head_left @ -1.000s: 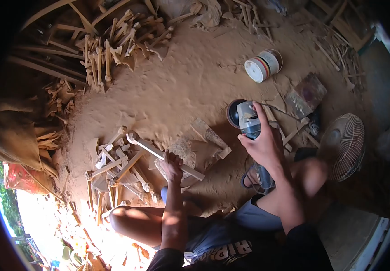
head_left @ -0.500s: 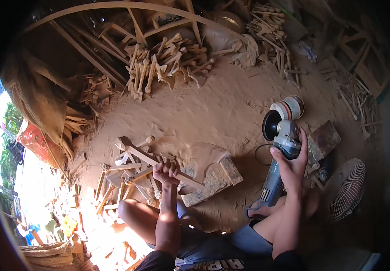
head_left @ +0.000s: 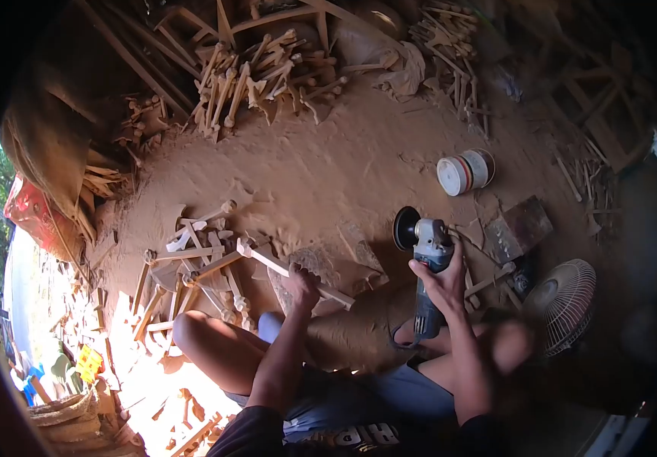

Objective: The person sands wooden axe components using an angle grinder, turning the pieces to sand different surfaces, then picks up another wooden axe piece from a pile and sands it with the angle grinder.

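Observation:
My left hand (head_left: 302,289) is wrapped round the middle of a long, pale wooden piece (head_left: 267,259) with a knobbed end, held slanting over a worn wooden block (head_left: 366,255). My right hand (head_left: 446,283) grips the body of a blue-grey angle grinder (head_left: 430,301), held upright over my lap. Its black round disc (head_left: 405,228) faces left, apart from the wood. Whether the disc spins, I cannot tell. Left of my left hand lies a heap of similar wooden pieces (head_left: 205,255).
Beyond the grinder a white bucket (head_left: 454,176) lies on its side on dusty ground. A squarish block (head_left: 521,227) and a fan (head_left: 568,301) stand to the right. More shaped wooden pieces (head_left: 256,80) are piled at the back. Red sacking (head_left: 35,209) is at the left.
The grinder has moved left and down, away from the bucket and closer to the wooden piece. My left hand has shifted right with the wooden piece. The whole view has tilted slightly.

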Available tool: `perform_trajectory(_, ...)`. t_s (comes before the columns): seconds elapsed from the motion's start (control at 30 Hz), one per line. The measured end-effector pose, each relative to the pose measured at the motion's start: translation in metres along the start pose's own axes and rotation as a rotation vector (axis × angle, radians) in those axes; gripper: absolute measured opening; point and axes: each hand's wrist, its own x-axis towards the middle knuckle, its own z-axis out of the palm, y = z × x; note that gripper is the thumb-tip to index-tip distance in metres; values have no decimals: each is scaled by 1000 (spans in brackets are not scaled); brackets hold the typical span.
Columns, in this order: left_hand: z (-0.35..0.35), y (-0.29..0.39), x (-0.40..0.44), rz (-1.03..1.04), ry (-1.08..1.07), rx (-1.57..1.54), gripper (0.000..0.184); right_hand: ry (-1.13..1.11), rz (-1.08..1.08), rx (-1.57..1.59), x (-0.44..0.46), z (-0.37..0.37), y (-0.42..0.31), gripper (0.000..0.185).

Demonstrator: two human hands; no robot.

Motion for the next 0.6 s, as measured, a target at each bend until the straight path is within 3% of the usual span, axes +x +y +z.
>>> perform_trajectory(0.07,-12,-26,10,62,45,52,22,38,-92,-290,-10,16,25,82)
perform_trajectory(0.23,-1,-26,4,85,92,97,19,-261,78,-245,-21,42,96,105)
perform_trajectory(0.37,12,-17,-9,145,70,153,20,-395,105,-202,-27,58,107,105)
perform_trajectory(0.6,13,-18,-8,140,94,142,19,-404,83,-99,-27,80,119,97)
